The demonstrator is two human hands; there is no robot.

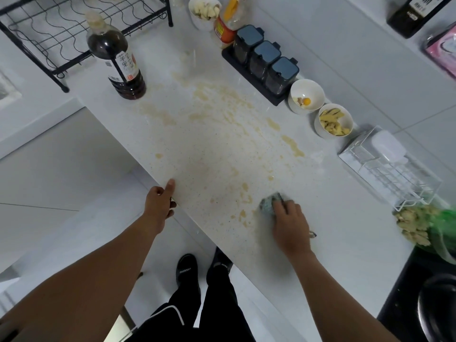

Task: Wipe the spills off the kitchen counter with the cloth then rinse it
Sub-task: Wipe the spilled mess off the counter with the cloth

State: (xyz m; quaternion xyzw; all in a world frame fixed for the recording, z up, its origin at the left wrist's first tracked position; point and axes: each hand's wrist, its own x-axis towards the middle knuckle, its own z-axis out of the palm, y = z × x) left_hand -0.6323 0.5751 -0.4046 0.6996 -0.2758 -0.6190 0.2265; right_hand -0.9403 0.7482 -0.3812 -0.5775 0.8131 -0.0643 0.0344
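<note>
Bunched blue-grey cloth (271, 201) lies on the counter (328, 218) amid tan spills (217, 104).

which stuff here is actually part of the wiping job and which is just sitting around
Part of the job:
cloth under the right hand
spills
counter
left hand on the counter edge

Just sitting there:
dark bottle
three lidded jars
egg bowl
wire rack
</note>
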